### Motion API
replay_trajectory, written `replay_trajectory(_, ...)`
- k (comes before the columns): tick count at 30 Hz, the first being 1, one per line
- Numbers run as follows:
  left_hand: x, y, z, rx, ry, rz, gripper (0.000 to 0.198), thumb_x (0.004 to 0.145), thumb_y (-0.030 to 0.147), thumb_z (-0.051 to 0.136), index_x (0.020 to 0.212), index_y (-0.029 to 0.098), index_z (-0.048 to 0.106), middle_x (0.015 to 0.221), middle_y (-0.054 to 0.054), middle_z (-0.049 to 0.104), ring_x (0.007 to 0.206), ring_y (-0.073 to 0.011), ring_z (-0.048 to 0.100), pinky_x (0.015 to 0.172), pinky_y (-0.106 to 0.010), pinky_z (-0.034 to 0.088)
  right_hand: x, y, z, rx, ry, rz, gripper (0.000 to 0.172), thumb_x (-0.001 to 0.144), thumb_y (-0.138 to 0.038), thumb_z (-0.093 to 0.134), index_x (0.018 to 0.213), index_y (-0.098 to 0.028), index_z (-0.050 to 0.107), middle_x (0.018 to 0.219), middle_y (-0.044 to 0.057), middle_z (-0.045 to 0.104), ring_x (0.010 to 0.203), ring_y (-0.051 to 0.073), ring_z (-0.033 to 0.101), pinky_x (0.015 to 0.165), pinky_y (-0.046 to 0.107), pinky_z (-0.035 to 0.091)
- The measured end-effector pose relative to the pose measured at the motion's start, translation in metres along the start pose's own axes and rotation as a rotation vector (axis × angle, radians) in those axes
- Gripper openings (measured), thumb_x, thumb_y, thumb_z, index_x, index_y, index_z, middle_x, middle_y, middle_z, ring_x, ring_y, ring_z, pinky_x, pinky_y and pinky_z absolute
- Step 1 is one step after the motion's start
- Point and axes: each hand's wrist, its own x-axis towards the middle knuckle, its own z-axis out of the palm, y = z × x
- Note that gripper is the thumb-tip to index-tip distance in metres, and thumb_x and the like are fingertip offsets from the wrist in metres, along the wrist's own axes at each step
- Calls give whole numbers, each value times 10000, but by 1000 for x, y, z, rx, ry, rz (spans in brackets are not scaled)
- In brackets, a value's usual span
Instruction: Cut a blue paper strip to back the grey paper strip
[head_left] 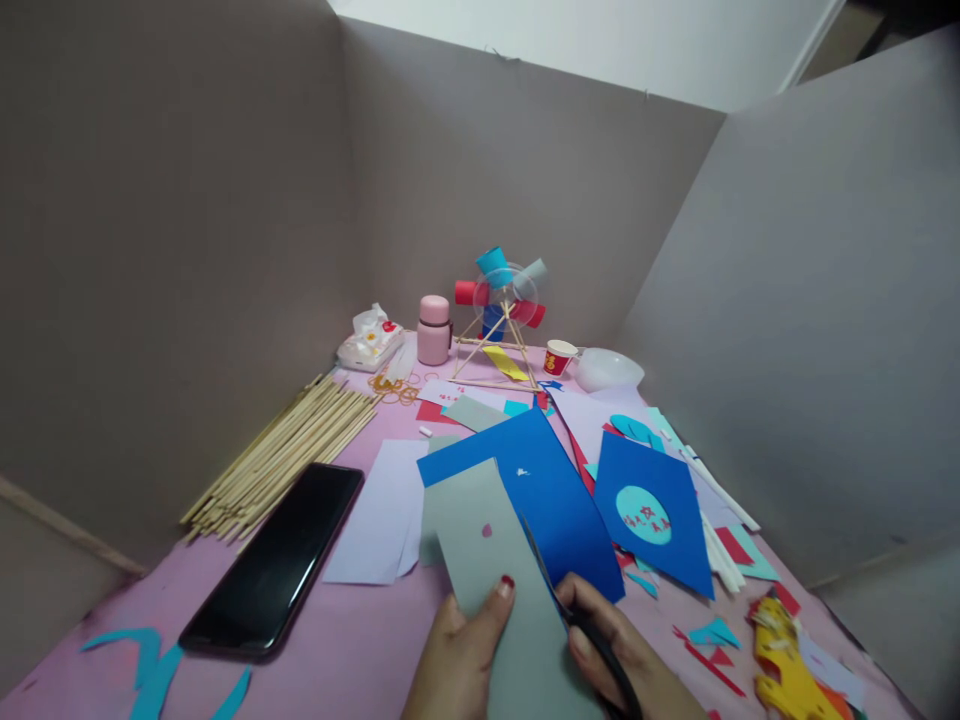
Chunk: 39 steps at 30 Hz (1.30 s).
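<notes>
Near the bottom edge, at centre, a grey paper strip [480, 540] is lying over the pink table [360, 640]. The left hand [457, 660] is pinching its near end, thumb on top, fingers hidden beneath. Just right, the right hand [637, 665] is gripping black scissors [600, 648], their thin blades running along the strip's right edge; whether they are parted is hard to tell. The frame is cutting off both wrists. A blue sheet [540, 490] is showing behind the strip, with a dark phone [277, 560] lying further left.
</notes>
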Motion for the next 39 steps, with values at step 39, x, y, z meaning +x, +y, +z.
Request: replay_trajectory(39, 12, -11, -17, 27, -143, -87, 573, 645, 375, 763, 1118, 103, 589, 880, -137, 720, 822, -289, 671, 776, -399, 490, 9, 7, 0, 129, -15, -19, 436, 751, -599, 610, 886, -215, 453, 721, -43, 502, 629, 93, 417, 581, 196, 347)
